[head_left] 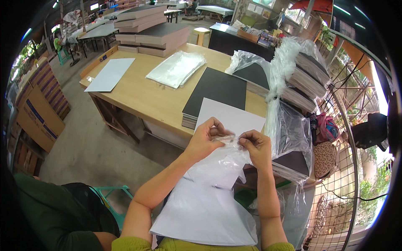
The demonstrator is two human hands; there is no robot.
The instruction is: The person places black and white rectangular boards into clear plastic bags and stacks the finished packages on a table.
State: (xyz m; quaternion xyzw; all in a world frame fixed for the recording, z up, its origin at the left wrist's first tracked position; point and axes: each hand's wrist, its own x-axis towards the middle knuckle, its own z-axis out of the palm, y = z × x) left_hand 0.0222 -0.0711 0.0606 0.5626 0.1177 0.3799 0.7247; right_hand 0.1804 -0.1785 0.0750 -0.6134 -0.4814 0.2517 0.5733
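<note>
My left hand (207, 138) pinches the gathered edge of a clear plastic bag (220, 167). Close beside it, my right hand (256, 146) grips the same crinkled edge between thumb and fingers. The bag slopes down toward my lap, where a white board or sheet (205, 217) shows through plastic. Just beyond my fingers a white sheet (232, 115) leans over the table edge, its lower part hidden by the hands and bag. Behind it lies a stack of black boards (217, 90).
On the wooden table (138, 96) are a white sheet (111, 74), a pile of clear bags (178, 69) and tall stacks of dark boards (161, 35). Plastic-wrapped stacks (307, 75) stand at the right beside a wire fence (335, 196). Another person's dark sleeve (39, 217) is at lower left, near a green stool (119, 201).
</note>
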